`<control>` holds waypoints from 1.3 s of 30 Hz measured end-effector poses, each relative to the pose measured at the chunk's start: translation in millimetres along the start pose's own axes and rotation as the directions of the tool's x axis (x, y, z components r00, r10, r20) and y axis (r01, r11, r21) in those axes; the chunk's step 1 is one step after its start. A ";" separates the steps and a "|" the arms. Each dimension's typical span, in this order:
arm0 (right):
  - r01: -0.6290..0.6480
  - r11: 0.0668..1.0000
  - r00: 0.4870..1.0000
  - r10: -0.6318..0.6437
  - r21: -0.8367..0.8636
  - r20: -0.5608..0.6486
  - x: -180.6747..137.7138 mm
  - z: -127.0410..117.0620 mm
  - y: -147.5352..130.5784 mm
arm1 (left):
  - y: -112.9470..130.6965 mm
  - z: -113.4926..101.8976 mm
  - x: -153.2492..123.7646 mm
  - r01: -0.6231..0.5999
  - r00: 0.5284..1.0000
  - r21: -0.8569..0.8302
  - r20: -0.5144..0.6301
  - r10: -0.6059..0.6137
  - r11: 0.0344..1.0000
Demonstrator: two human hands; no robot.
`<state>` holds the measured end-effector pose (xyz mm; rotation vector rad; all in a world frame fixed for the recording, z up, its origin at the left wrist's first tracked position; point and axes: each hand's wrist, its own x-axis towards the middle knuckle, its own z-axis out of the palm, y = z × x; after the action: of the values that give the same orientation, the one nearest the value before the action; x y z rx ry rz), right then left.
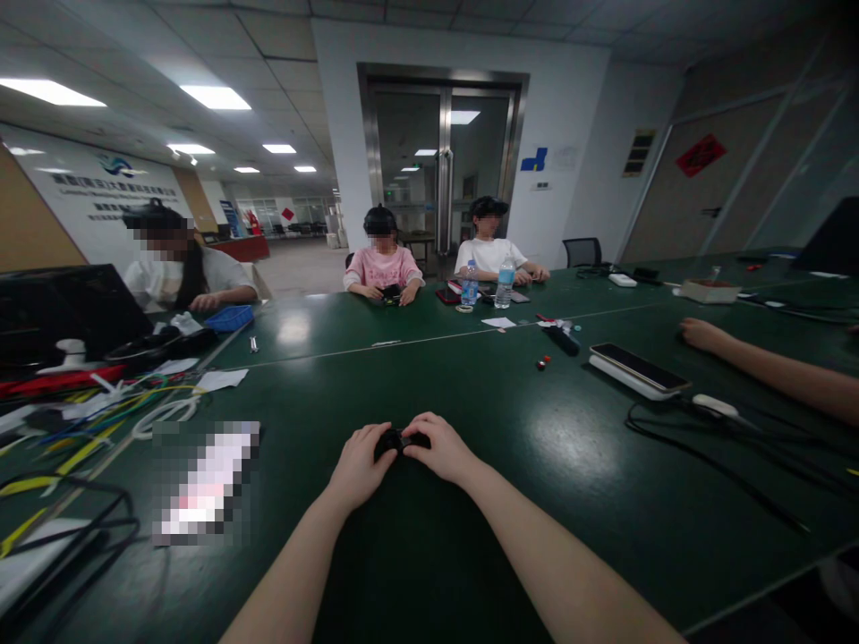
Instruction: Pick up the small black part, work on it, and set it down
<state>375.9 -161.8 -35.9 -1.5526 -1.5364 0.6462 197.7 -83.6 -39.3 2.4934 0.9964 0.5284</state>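
Between my hands, at the middle of the green tabletop (429,546), is a small black object (393,440) with a rounded left end. What kind of thing it is cannot be made out. My left hand (362,461) closes round its left end, thumb in front and fingers behind. My right hand (439,447) grips its right side, with the thumb and fingertips pressed against it. The two hands are close together, and the fingers cover part of the object. Both forearms reach in from the bottom edge.
A blurred-out phone-like item (208,483) lies left of my hands, near tangled cables (87,438). To the right, a phone rests on a white box (637,371) with a black cord. Another person's arm (758,362) leans in. Several people sit opposite, near two water bottles (503,284).
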 end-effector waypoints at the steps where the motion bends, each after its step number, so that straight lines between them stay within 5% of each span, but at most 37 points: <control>1: -0.004 1.000 1.000 0.004 0.005 0.000 0.3 0.2 0.3 | -0.1 -0.2 -0.1 -0.008 1.000 -0.001 -0.001 0.008 1.000; 20: 0.025 0.984 0.999 -0.019 -0.178 0.034 1.6 1.5 0.0 | 0.7 -1.3 -0.2 -0.021 1.000 0.032 -0.009 0.022 0.999; 39: -0.050 0.997 0.999 0.051 0.065 -0.013 3.1 -4.7 2.8 | -1.8 -1.6 -0.2 -0.004 1.000 0.019 0.006 0.004 1.000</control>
<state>381.7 -159.5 -35.2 -1.5481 -1.4556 0.7046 195.8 -82.1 -38.9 2.5128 0.9993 0.5147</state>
